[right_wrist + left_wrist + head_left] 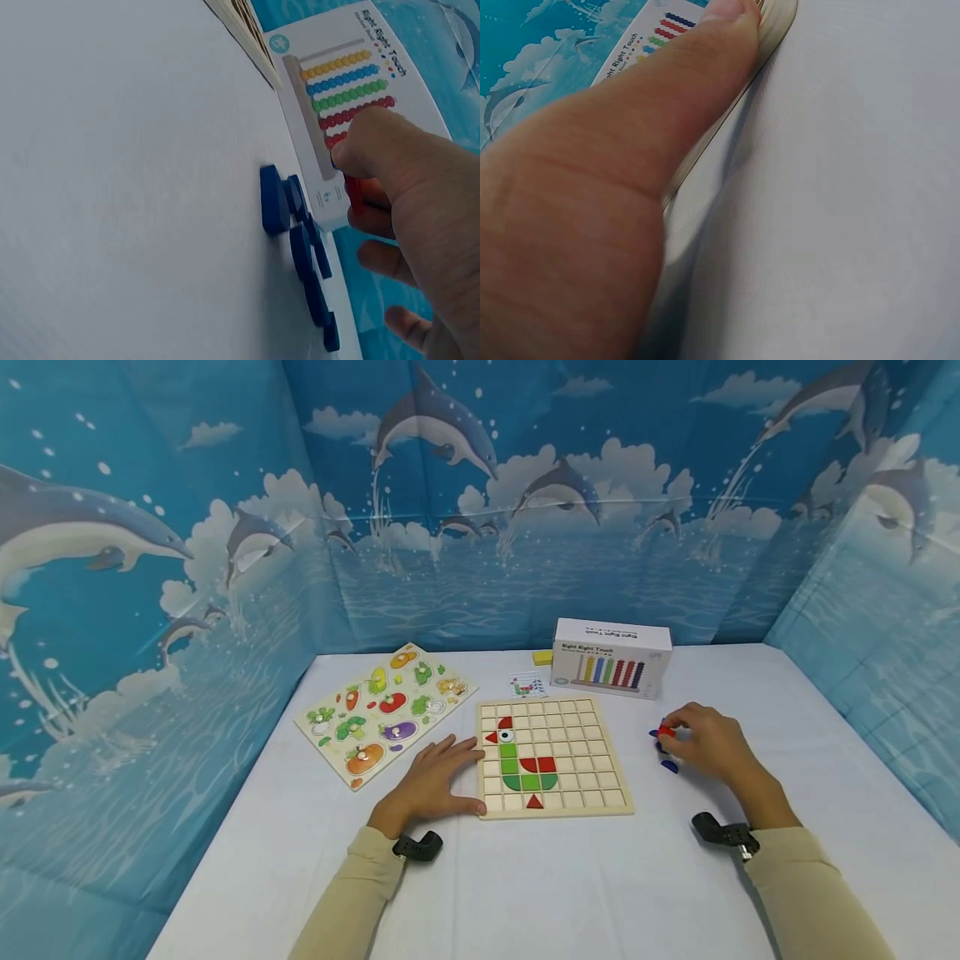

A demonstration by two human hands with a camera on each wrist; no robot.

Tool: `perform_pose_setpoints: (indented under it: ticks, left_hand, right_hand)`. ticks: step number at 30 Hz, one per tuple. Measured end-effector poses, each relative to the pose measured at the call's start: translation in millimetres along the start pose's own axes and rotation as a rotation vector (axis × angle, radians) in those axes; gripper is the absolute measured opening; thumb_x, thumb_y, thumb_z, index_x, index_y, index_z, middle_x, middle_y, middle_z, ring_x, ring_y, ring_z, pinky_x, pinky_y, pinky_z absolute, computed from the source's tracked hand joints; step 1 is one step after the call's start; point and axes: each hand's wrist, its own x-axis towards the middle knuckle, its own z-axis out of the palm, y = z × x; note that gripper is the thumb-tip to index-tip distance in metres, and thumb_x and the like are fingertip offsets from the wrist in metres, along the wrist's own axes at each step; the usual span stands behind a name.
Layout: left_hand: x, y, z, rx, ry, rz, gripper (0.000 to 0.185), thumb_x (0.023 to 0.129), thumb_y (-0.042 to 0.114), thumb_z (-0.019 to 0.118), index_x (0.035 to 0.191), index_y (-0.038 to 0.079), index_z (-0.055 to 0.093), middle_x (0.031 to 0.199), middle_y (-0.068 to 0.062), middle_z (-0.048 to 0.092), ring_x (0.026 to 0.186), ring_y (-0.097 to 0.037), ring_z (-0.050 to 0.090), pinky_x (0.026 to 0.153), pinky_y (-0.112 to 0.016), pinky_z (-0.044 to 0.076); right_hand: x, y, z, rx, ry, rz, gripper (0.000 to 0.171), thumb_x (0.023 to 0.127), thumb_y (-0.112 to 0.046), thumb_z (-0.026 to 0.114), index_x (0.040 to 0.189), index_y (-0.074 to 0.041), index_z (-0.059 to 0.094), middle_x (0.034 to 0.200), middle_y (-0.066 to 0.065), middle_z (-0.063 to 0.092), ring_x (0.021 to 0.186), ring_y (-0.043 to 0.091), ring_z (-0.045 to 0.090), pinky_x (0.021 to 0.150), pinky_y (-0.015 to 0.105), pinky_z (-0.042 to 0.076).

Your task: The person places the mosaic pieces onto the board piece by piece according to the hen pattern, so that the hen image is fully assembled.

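A wooden grid board (585, 777) lies flat, holding red and green tiles and a round eye tile (506, 736) in a bird-like figure. My left hand (438, 781) rests at the board's left side, fingers spread and thumb tip on the lower left corner. To the right of the board, my right hand (705, 739) pinches a small red piece (354, 193) between thumb and fingers. Several blue pieces (274, 199) lie on the white cloth under that hand, one blue piece (669, 766) showing in front of it in the head view.
Behind the board stands a white box (611, 660) with bead rods printed on it. A pattern card (527, 684) and a yellow block (542, 657) are beside it. A vegetable puzzle board (442, 710) lies at the left. Dolphin-print curtains (450, 585) enclose the table.
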Motion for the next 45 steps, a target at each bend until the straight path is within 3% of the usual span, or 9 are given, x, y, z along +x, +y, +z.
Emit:
perform_pose_setpoints:
  ticks: [6, 10, 19, 25, 34, 45]
  left_hand:
    - [-0.9, -0.6, 0.4, -0.011, 0.009, 0.005, 0.095, 0.077, 0.080, 0.065, 0.154, 0.029, 0.045, 0.165, 0.007, 0.027, 0.153, -0.028, 0.013, 0.119, -0.054, 0.013]
    - [-0.5, 0.0, 0.1, -0.013, -0.001, 0.000, 0.095, 0.077, 0.079, 0.066, 0.154, 0.029, 0.044, 0.165, 0.008, 0.026, 0.153, -0.028, 0.013, 0.120, -0.052, 0.012]
    - [-0.7, -0.7, 1.2, -0.006, -0.003, -0.006, 0.095, 0.077, 0.079, 0.066, 0.154, 0.029, 0.044, 0.165, 0.008, 0.026, 0.153, -0.027, 0.012, 0.120, -0.051, 0.012]
    - [-1.2, -0.7, 0.9, -0.014, -0.003, -0.004, 0.094, 0.077, 0.079, 0.066, 0.154, 0.029, 0.044, 0.165, 0.008, 0.026, 0.153, -0.028, 0.013, 0.120, -0.052, 0.011]
    - [-0.7, 1.5, -2.9, -0.018, 0.008, 0.008, 0.095, 0.077, 0.077, 0.068, 0.154, 0.027, 0.044, 0.165, 0.007, 0.026, 0.153, -0.028, 0.013, 0.120, -0.052, 0.012]
    - [-0.8, 0.0, -1.0, -0.012, 0.007, 0.010, 0.095, 0.077, 0.079, 0.066, 0.154, 0.028, 0.044, 0.165, 0.007, 0.026, 0.153, -0.028, 0.013, 0.120, -0.052, 0.012]
  right_hand:
    - [2.4, -24.6, 10.5, 0.068, -0.008, -0.220, 0.022, 0.083, -0.014, 0.081, 0.101, -0.007, 0.071, 0.099, 0.005, 0.066, 0.092, 0.027, 0.060, 0.083, 0.053, 0.053]
    - [4.0, -37.8, 22.1, 0.122, -0.041, -0.303, 0.020, 0.083, -0.012, 0.082, 0.100, -0.011, 0.071, 0.100, 0.000, 0.066, 0.093, 0.021, 0.062, 0.085, 0.048, 0.054]
    - [7.6, -67.5, 31.5, 0.180, -0.141, -0.347, 0.017, 0.085, -0.016, 0.082, 0.100, -0.016, 0.072, 0.102, -0.006, 0.066, 0.098, 0.019, 0.058, 0.092, 0.050, 0.051]
    - [13.0, -87.4, 37.2, 0.161, -0.211, -0.397, 0.015, 0.087, -0.020, 0.080, 0.101, -0.021, 0.073, 0.102, -0.009, 0.063, 0.096, 0.016, 0.055, 0.090, 0.046, 0.050]
    - [18.7, -104.2, 43.9, 0.146, -0.221, -0.462, 0.017, 0.088, -0.021, 0.081, 0.105, -0.020, 0.075, 0.102, -0.010, 0.063, 0.095, 0.014, 0.054, 0.089, 0.045, 0.048]
    - [19.7, -111.6, 42.0, 0.166, -0.297, -0.412, 0.016, 0.090, -0.017, 0.080, 0.105, -0.018, 0.075, 0.104, -0.007, 0.064, 0.098, 0.017, 0.056, 0.095, 0.045, 0.050]
